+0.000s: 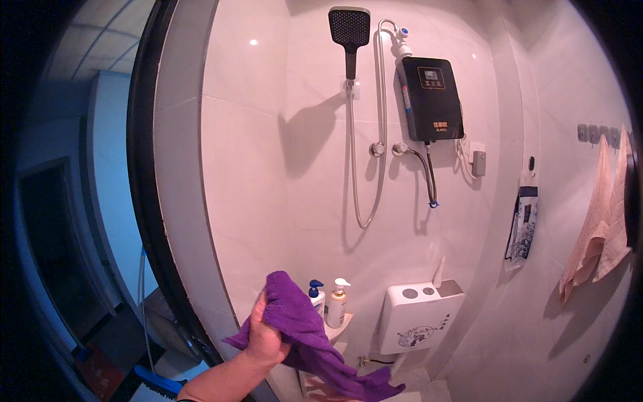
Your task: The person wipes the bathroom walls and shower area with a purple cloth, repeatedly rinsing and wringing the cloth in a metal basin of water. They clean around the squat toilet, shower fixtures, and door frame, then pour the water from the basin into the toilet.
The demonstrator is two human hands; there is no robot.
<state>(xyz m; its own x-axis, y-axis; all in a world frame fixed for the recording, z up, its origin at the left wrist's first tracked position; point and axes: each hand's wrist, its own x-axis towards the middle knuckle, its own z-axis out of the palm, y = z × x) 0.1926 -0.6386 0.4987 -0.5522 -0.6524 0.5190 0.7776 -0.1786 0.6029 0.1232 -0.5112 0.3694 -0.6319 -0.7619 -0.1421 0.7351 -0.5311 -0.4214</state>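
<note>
My left hand reaches up from the bottom edge, closed around a purple cloth that looks like a terry towel. The cloth drapes over the fingers and hangs down to the right, in front of a corner shelf with pump bottles. Blurred fingers of what appears to be my right hand show at the bottom edge, partly behind the hanging cloth; whether they hold anything cannot be told. Above, a black shower head sits in a wall holder with its metal hose looping down.
A black water heater hangs on the tiled wall above a white toilet cistern. Pump bottles stand on a corner shelf. Pale towels hang at right. A dark door frame and blue-headed broom are at left.
</note>
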